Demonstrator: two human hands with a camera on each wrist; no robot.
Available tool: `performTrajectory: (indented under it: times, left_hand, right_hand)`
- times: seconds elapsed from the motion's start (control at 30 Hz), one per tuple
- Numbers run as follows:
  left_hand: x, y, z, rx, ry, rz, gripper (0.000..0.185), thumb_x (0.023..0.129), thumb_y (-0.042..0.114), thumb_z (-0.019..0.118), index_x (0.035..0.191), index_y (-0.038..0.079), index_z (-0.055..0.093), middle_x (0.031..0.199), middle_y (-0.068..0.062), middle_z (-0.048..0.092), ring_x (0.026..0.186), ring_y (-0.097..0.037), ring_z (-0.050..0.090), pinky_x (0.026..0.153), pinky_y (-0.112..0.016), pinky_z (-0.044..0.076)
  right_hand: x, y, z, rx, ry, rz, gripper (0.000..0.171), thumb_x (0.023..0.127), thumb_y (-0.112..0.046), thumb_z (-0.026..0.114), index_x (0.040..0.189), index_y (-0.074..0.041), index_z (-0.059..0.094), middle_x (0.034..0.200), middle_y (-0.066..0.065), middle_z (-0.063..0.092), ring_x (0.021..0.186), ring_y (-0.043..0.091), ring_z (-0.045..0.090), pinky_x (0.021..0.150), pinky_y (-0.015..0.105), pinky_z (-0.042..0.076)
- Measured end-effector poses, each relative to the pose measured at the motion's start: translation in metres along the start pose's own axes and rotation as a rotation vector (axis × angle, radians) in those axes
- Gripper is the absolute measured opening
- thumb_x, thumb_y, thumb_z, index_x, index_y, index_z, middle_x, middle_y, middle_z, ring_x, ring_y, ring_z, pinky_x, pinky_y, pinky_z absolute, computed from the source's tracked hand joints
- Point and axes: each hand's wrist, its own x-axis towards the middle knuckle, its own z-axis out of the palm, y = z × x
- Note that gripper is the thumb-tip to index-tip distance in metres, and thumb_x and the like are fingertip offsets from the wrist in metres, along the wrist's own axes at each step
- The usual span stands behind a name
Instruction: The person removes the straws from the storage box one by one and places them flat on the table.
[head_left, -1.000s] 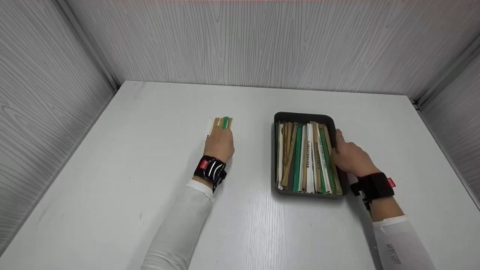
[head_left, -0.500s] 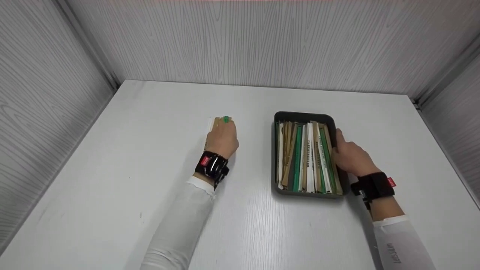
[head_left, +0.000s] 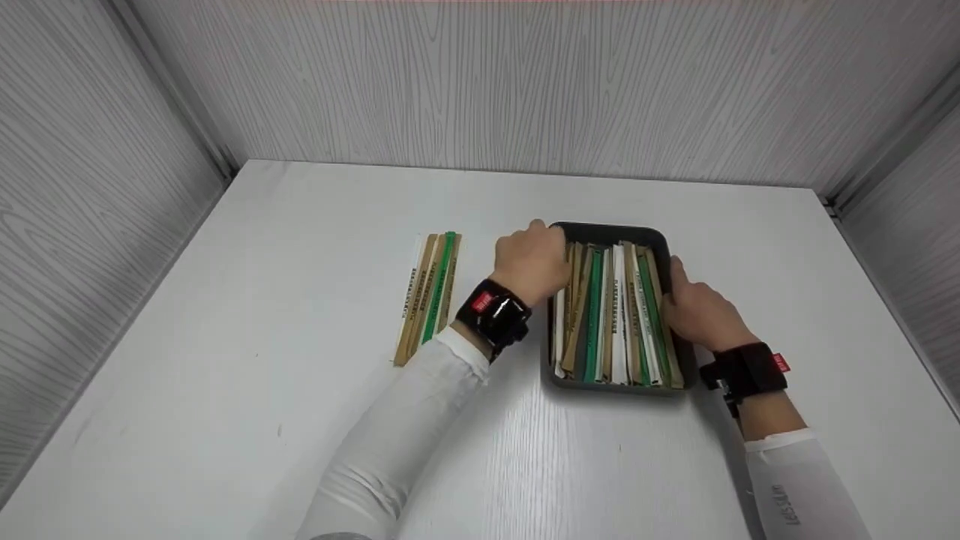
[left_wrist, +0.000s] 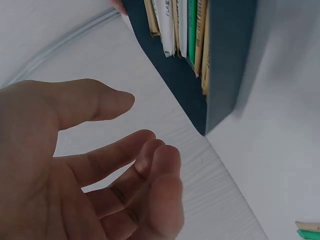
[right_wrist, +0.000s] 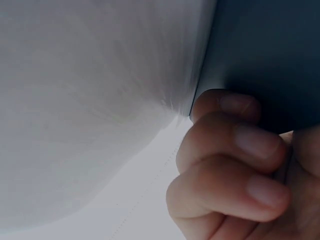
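A dark grey rectangular box [head_left: 619, 388] stands on the table, filled with slim printed paper packets [head_left: 618, 315] in white, brown and green. My left hand [head_left: 531, 262] hovers at the box's left rim, covering its upper left corner in the head view. In the left wrist view its thumb and fingers [left_wrist: 115, 105] stay apart, loosely bent, with nothing between them. My right hand [head_left: 705, 315] grips the box's right wall. The right wrist view shows curled fingers [right_wrist: 225, 165] against the dark side. Left of the box, several packets [head_left: 429, 292] lie side by side in a row.
The white table [head_left: 187, 360] is enclosed by a grey wood-grain panel [head_left: 480, 82] at the back and similar panels at both sides. Black camera straps [head_left: 495, 311] circle both wrists. My left sleeve [head_left: 405, 420] partly overlaps the lower end of the packet row.
My left hand has left the packet row and moved right to the box, uncovering the packets it had laid a hand over. My right hand and the box have stayed put.
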Motion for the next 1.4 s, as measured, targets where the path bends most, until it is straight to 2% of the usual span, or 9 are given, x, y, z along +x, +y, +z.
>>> performTrajectory:
  times: [0.17, 0.33, 0.53, 0.63, 0.8, 0.9, 1.13, 1.23, 1.4]
  left_hand:
    - [0.009, 0.027, 0.013, 0.109, -0.057, 0.065, 0.018, 0.097, 0.011, 0.062, 0.079, 0.013, 0.064, 0.090, -0.005, 0.067, 0.074, -0.016, 0.063, 0.063, -0.036, 0.056]
    - [0.017, 0.041, 0.031, 0.232, -0.117, 0.083, 0.030, 0.098, 0.016, 0.064, 0.069, 0.018, 0.056, 0.085, 0.000, 0.071, 0.074, -0.013, 0.064, 0.067, -0.034, 0.056]
    - [0.022, 0.045, 0.046, 0.316, -0.194, 0.067, 0.036, 0.100, 0.014, 0.061, 0.066, 0.019, 0.049, 0.067, 0.005, 0.054, 0.061, -0.009, 0.050, 0.054, -0.028, 0.050]
    - [0.022, 0.046, 0.049, 0.357, -0.209, 0.061, 0.032, 0.100, 0.014, 0.061, 0.069, 0.018, 0.053, 0.067, 0.006, 0.053, 0.062, -0.009, 0.052, 0.054, -0.028, 0.049]
    - [0.021, 0.047, 0.052, 0.401, -0.198, 0.053, 0.022, 0.103, 0.018, 0.059, 0.087, 0.019, 0.074, 0.086, 0.005, 0.071, 0.078, -0.009, 0.066, 0.061, -0.030, 0.055]
    - [0.020, 0.046, 0.056, 0.406, -0.198, 0.038, 0.020, 0.102, 0.021, 0.060, 0.093, 0.020, 0.078, 0.092, 0.004, 0.075, 0.082, -0.009, 0.069, 0.061, -0.031, 0.056]
    - [0.023, 0.039, 0.064, 0.333, -0.196, 0.021, 0.020, 0.099, 0.017, 0.063, 0.081, 0.018, 0.073, 0.087, 0.003, 0.074, 0.079, -0.010, 0.068, 0.061, -0.032, 0.056]
    - [0.023, 0.037, 0.064, 0.301, -0.200, 0.018, 0.021, 0.097, 0.016, 0.064, 0.077, 0.018, 0.069, 0.086, 0.003, 0.074, 0.077, -0.011, 0.068, 0.064, -0.032, 0.058]
    - [0.020, 0.034, 0.061, 0.243, -0.189, 0.026, 0.032, 0.095, 0.012, 0.064, 0.065, 0.019, 0.053, 0.079, 0.003, 0.070, 0.069, -0.010, 0.063, 0.066, -0.032, 0.058]
  right_hand:
    - [0.000, -0.001, 0.001, -0.012, 0.013, -0.015, 0.069, 0.105, -0.015, 0.035, 0.160, 0.012, 0.003, 0.077, 0.020, 0.063, 0.063, 0.027, 0.060, 0.059, 0.044, 0.050]
    - [0.000, -0.003, 0.000, -0.007, 0.008, -0.005, 0.069, 0.105, -0.016, 0.036, 0.161, 0.010, 0.002, 0.079, 0.021, 0.064, 0.065, 0.028, 0.061, 0.062, 0.045, 0.051]
    - [0.001, -0.004, -0.004, 0.003, 0.002, 0.006, 0.071, 0.106, -0.017, 0.036, 0.162, 0.007, 0.000, 0.084, 0.022, 0.066, 0.068, 0.029, 0.062, 0.065, 0.046, 0.051]
    - [0.002, -0.004, -0.004, 0.007, -0.002, 0.011, 0.071, 0.106, -0.018, 0.035, 0.162, 0.007, -0.001, 0.085, 0.022, 0.065, 0.068, 0.029, 0.062, 0.065, 0.046, 0.051]
    - [0.001, -0.002, -0.003, 0.008, 0.004, 0.010, 0.071, 0.105, -0.017, 0.035, 0.162, 0.007, 0.000, 0.084, 0.022, 0.065, 0.068, 0.029, 0.062, 0.064, 0.045, 0.051]
    - [0.000, -0.001, -0.002, 0.004, 0.006, 0.004, 0.070, 0.105, -0.017, 0.035, 0.162, 0.008, 0.001, 0.084, 0.023, 0.065, 0.067, 0.029, 0.061, 0.063, 0.045, 0.051]
    - [-0.001, -0.002, 0.000, -0.004, 0.008, -0.007, 0.069, 0.106, -0.016, 0.036, 0.161, 0.010, 0.003, 0.084, 0.024, 0.065, 0.066, 0.030, 0.061, 0.061, 0.046, 0.050]
    - [-0.001, -0.001, 0.000, -0.002, 0.010, -0.003, 0.069, 0.106, -0.016, 0.035, 0.161, 0.009, 0.003, 0.088, 0.026, 0.065, 0.068, 0.031, 0.062, 0.062, 0.046, 0.051]
    - [-0.001, 0.000, 0.000, 0.005, 0.008, 0.006, 0.069, 0.105, -0.017, 0.034, 0.162, 0.008, 0.002, 0.088, 0.026, 0.066, 0.068, 0.030, 0.062, 0.062, 0.046, 0.051]
